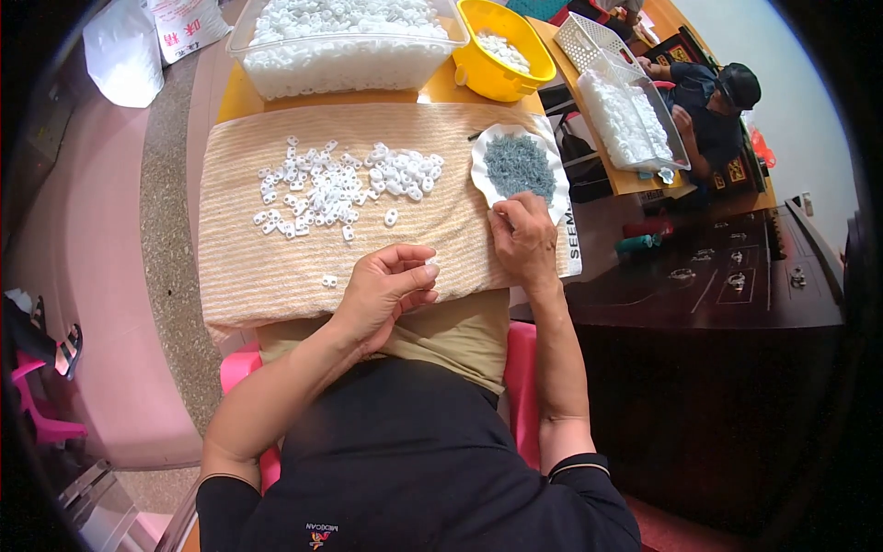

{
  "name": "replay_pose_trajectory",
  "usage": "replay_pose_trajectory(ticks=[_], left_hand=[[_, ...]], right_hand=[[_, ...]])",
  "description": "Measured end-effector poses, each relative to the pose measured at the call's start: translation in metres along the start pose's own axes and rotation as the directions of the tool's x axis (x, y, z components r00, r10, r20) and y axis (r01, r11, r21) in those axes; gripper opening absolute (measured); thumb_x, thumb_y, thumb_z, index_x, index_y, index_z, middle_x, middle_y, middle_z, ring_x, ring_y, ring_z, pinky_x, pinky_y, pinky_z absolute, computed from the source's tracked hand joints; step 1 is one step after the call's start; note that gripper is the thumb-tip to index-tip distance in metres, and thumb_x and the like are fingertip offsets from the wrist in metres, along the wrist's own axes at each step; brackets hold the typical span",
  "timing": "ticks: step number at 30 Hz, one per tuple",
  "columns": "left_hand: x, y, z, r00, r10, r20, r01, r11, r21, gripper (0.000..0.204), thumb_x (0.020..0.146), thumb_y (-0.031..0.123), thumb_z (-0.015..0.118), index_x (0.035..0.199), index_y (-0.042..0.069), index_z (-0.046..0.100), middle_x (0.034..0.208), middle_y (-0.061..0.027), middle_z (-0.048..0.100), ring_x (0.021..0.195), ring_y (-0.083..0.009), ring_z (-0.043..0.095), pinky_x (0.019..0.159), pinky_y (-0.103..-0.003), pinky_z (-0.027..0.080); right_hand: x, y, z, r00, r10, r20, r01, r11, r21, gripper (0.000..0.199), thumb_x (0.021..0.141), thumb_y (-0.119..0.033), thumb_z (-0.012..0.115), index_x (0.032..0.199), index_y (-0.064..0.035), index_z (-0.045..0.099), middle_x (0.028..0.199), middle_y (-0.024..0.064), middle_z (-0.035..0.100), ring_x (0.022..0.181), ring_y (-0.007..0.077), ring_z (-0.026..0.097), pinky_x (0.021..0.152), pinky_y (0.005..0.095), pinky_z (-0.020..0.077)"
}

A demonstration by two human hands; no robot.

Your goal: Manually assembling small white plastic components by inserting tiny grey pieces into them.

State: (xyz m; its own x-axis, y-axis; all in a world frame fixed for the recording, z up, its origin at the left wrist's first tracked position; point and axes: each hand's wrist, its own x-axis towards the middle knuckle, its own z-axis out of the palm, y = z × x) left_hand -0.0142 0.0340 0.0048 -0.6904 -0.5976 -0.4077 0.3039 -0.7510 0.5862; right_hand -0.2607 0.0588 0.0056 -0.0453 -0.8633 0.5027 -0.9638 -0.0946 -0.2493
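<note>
head view: left hand (391, 285) over the near part of the striped cloth (230, 212), thumb and fingertips pinching a small white piece (431, 261); mostly covered by the fingers, so can't tell where its long axis points. right hand (526, 237) at the near rim of the scalloped white dish (480, 175), fingers bent down and drawn together, can't tell if anything is between them. dish sits close to the cloth's right edge, heap of thin grey-blue bits (520, 166) inside, lying every which way

spread white pile (317, 189) left of centre, tighter white pile (405, 171) right beside it. stray oval piece (391, 217) nearer the person, long axis mostly away from them, leaning slightly right. stray two-holed piece (329, 281) left of the left hand, long axis roughly left-right

room to move: cloth strip between piles and dish, wider stretch along the left side. near edge of cloth meets the lap; clear bin (340, 83) and yellow tub (497, 85) stand along the far edge
</note>
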Motion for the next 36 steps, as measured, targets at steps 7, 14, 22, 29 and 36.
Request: replay_pose_trajectory(ticks=[7, 14, 22, 29, 36], left_hand=[[0.001, -0.001, -0.002, 1.0, 0.008, -0.013, -0.008, 1.0, -0.028, 0.019, 0.087, 0.006, 0.068, 0.104, 0.002, 0.061, 0.087, -0.0029, 0.063, 0.075, -0.0112, 0.062, 0.071, -0.025, 0.056], [0.005, -0.004, -0.004, 0.999, 0.042, -0.015, -0.043, 0.997, -0.07, 0.019, 0.088, 0.006, 0.066, 0.105, 0.001, 0.06, 0.089, -0.0045, 0.064, 0.076, -0.0134, 0.064, 0.073, -0.027, 0.058], [0.005, -0.004, -0.005, 0.999, 0.05, -0.018, -0.052, 0.991, -0.125, 0.019, 0.088, 0.005, 0.065, 0.106, 0.0, 0.061, 0.093, -0.0067, 0.065, 0.08, -0.0145, 0.065, 0.076, -0.027, 0.057], [0.005, -0.004, -0.004, 0.998, 0.057, -0.025, -0.06, 0.99, -0.127, 0.016, 0.088, 0.004, 0.064, 0.103, -0.001, 0.063, 0.093, -0.0068, 0.066, 0.079, -0.0135, 0.065, 0.074, -0.026, 0.057], [0.006, -0.007, -0.005, 0.998, 0.057, -0.039, -0.061, 0.99, -0.124, 0.016, 0.088, 0.004, 0.065, 0.103, -0.001, 0.063, 0.092, -0.0071, 0.066, 0.078, -0.0135, 0.065, 0.073, -0.025, 0.057]], right_hand=[[-0.001, -0.013, -0.002, 0.996, -0.057, -0.072, 0.062, 0.996, 0.062, 0.011, 0.077, 0.001, 0.068, 0.086, -0.0022, 0.062, 0.084, 0.0135, 0.062, 0.08, 0.0331, 0.059, 0.07, 0.0384, 0.0475], [-0.013, -0.042, -0.004, 0.981, 0.166, 0.104, -0.196, 0.857, 0.477, 0.01, 0.086, 0.001, 0.065, 0.095, 0.0019, 0.063, 0.087, 0.0073, 0.066, 0.08, 0.013, 0.063, 0.071, 0.0248, 0.0483], [-0.023, -0.065, 0.003, 0.841, 0.204, 0.501, -0.541, 0.347, 0.766, 0.01, 0.089, -0.001, 0.063, 0.098, 0.0039, 0.065, 0.092, 0.0057, 0.067, 0.085, 0.0099, 0.062, 0.076, 0.0227, 0.0501], [-0.025, -0.065, 0.007, 0.84, 0.201, 0.504, -0.542, 0.29, 0.789, 0.011, 0.089, -0.002, 0.064, 0.098, 0.0035, 0.065, 0.093, 0.0056, 0.067, 0.085, 0.0095, 0.062, 0.077, 0.0224, 0.0494], [-0.027, -0.064, 0.008, 0.836, 0.19, 0.515, -0.549, 0.289, 0.785, 0.01, 0.089, -0.003, 0.065, 0.097, 0.0028, 0.065, 0.096, 0.0058, 0.067, 0.086, 0.0096, 0.061, 0.079, 0.0229, 0.0484]])
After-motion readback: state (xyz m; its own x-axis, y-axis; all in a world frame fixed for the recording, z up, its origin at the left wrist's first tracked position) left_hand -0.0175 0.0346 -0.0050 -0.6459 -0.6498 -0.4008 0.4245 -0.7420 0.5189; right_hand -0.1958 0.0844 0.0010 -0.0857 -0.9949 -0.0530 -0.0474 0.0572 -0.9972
